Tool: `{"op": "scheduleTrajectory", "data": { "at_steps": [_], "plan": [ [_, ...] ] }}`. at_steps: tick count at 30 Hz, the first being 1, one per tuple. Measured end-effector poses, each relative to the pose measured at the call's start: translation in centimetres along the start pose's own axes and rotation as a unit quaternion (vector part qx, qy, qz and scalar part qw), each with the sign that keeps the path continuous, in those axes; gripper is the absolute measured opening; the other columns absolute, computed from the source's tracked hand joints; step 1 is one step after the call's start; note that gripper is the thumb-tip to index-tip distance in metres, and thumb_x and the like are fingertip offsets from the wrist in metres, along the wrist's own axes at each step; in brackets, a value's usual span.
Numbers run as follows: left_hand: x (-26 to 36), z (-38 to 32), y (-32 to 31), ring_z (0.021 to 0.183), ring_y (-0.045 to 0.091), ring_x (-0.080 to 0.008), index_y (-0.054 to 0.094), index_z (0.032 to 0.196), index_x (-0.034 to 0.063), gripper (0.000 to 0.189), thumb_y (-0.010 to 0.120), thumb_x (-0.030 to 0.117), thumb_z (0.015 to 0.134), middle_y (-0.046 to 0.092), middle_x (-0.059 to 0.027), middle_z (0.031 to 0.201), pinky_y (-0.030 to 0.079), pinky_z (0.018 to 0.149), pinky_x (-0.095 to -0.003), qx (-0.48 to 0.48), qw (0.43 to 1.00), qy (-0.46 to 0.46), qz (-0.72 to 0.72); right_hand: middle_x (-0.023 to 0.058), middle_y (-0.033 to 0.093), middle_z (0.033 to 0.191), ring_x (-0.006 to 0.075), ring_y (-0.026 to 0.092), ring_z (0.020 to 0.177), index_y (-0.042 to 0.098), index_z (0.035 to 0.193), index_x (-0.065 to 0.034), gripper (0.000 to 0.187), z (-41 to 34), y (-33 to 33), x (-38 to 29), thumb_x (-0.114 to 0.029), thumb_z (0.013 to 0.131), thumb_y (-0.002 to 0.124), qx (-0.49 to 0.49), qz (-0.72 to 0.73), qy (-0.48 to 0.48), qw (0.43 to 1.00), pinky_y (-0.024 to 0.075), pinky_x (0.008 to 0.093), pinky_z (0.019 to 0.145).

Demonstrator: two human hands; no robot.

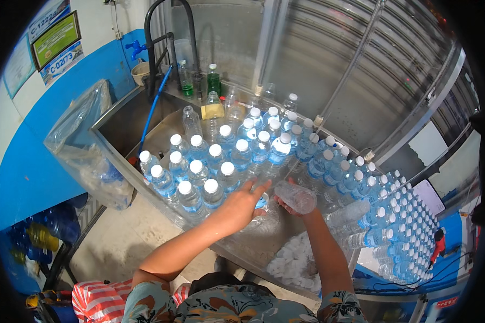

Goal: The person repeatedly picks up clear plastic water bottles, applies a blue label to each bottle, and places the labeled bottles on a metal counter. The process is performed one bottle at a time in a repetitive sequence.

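Note:
My right hand (290, 200) holds a clear plastic bottle (297, 198), tilted with its base toward me and no label visible on it. To its left, my left hand (242, 204) reaches over the counter with thumb and forefinger spread. Between those fingers shows a bottle with a blue label (262, 200); whether the hand grips it is unclear. Capped water bottles (196, 166) with white caps and blue labels stand upright in rows beyond and left of my hands. Loose white bottle caps (291, 258) lie heaped near my right forearm.
A steel sink basin (123, 121) lies at the left, with a black faucet pipe (148, 48) and blue hose (155, 107). Uncapped bottles (191, 121) stand near it. Many capped bottles (404, 226) crowd the right side, near a red heat gun (439, 244). A plastic bag (93, 153) hangs left.

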State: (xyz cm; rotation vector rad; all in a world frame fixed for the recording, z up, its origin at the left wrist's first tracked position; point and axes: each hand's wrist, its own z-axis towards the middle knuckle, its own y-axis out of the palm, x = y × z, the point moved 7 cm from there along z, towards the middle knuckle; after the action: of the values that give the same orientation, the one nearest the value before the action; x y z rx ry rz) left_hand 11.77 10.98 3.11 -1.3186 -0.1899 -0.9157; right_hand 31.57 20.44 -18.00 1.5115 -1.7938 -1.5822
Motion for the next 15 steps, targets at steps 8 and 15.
{"op": "scheduleTrajectory", "data": {
  "at_steps": [8, 15],
  "plan": [
    [-16.0, 10.1, -16.0, 0.096, 0.064, -0.041, 0.055, 0.127, 0.0066, 0.056, 0.075, 0.029, 0.08, 0.059, -0.0277, 0.112, 0.053, 0.082, -0.0462, 0.242, 0.93, -0.181, 0.211, 0.0215, 0.064, 0.11, 0.0289, 0.068, 0.088, 0.052, 0.126, 0.0044, 0.065, -4.7, 4.8, -3.3, -0.052, 0.094, 0.054, 0.091, -0.142, -0.092, 0.981, 0.0606, 0.0369, 0.066],
    [-29.9, 13.0, -14.3, 0.101, 0.064, -0.0387, 0.058, 0.126, 0.0091, 0.056, 0.073, 0.036, 0.08, 0.067, -0.0239, 0.104, 0.051, 0.089, -0.0455, 0.126, 0.937, -0.25, 0.208, 0.0148, 0.061, 0.118, 0.0288, 0.061, 0.104, 0.047, 0.134, -0.0023, 0.073, -6.5, 13.5, -6.4, -0.042, 0.08, 0.076, 0.339, -0.741, -0.32, 0.483, 0.0502, 0.039, 0.086]
  ]
}}
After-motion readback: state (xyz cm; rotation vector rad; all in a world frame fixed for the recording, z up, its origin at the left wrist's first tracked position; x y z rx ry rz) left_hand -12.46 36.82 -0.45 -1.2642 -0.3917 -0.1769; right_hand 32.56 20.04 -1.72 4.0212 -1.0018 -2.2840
